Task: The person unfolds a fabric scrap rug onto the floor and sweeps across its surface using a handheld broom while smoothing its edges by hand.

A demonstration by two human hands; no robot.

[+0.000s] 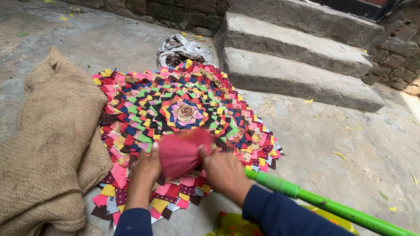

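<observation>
A pink broom head (181, 153), its bristles blurred, is lying over the near part of a round patchwork mat (175, 118), with the broom's green handle (323, 205) running off toward the lower right corner of the frame. Both hands are closing around the bristle bundle: the left hand (146, 172) is cupping its left side, fingers curled against the pink fibres, while the right hand (223, 172) is gripping it from the right, just where the bristles are meeting the handle. Dark blue sleeves (275, 214) are covering both forearms.

The mat, stitched from small folded cloth triangles in pink, red, yellow, green, black and blue, is spreading out in rings from a flower-like centre and is lying flat on the grey concrete floor (332, 144). A burlap sack (48, 144) is sitting crumpled at the mat's left edge, touching it. A bunched grey and brown cloth (179, 50) is resting just beyond the mat's far edge, at the foot of a dark stone wall. Two rough concrete steps (297, 74) are rising to the right of that cloth. Yellow fallen leaves (339, 154) are scattered over the floor on the right, and a patch of yellow-green printed fabric (232, 225) is showing at the bottom edge, between the two sleeves.
</observation>
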